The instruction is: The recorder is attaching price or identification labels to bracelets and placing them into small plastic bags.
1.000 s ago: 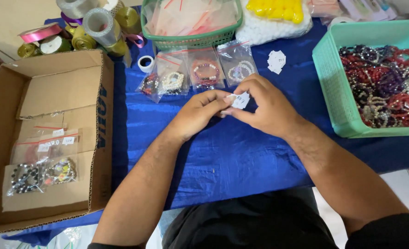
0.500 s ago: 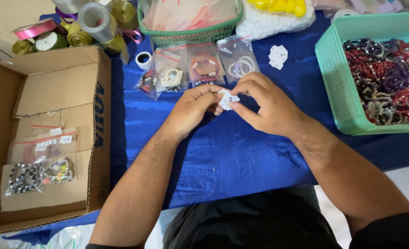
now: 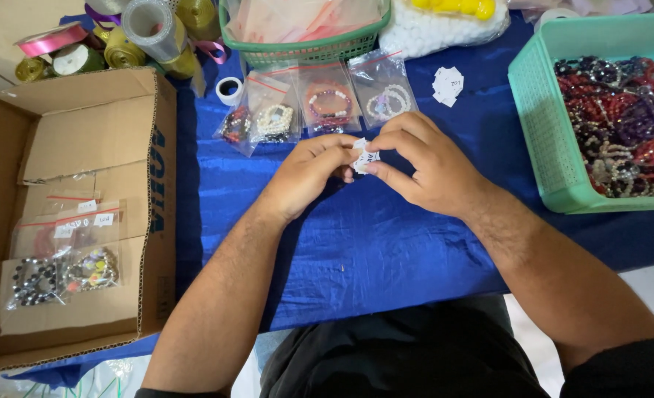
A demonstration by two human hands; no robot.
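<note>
Both hands had edged slightly toward the table's far edge. Left hand (image 3: 308,177) and right hand (image 3: 423,166) met mid-table over blue cloth (image 3: 356,243), each grip pinching one small white paper tag (image 3: 365,156), just before four bagged bracelets (image 3: 319,107).

From my remote seat this reads as a small craft-selling or packing table, likely home-run. I see a shiny blue satin tablecloth (image 3: 386,250), a mint-green plastic basket (image 3: 544,140) heaped with beaded bracelets, clear zip bags of bracelets (image 3: 319,107), metallic ribbon spools (image 3: 120,44), and a brown cardboard box (image 3: 84,147) holding bagged pieces.
</note>
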